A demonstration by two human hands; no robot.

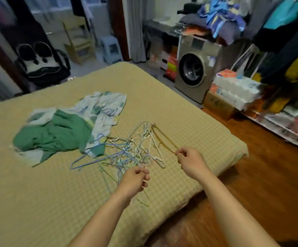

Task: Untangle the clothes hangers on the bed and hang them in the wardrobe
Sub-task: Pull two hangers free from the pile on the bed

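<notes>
The likeliest trouble from here is that the brown hanger (164,138) does not come away alone — its far end reaches up into the top of the tangle of hangers (126,154), which lies on the bed (55,193) a little right of the frame's centre, and a firm pull could drag the whole knot toward the bed's edge at lower right or hook a neighbouring white hanger (156,154) that lies just beside it. The blue wires on the left of the pile also run up against the green and white clothes (64,129) at centre left, so a snagged hook could catch that cloth and pull it along. Thin wire may bend if forced. The right hand (189,159), at right of centre, has its fingers curled and pinches the near end of the brown hanger between thumb and fingertips. The left hand (135,179), lower centre, is also curled, its fingers closed around thin pale wire at the near side of the tangle — which hanger it has is too fine to tell. The two hands sit apart, each on its own strand. The wardrobe rail with hanging clothes (291,41) stands in the upper right of the frame, well apart from the pile, and no hanger from the pile looks moved there yet.
</notes>
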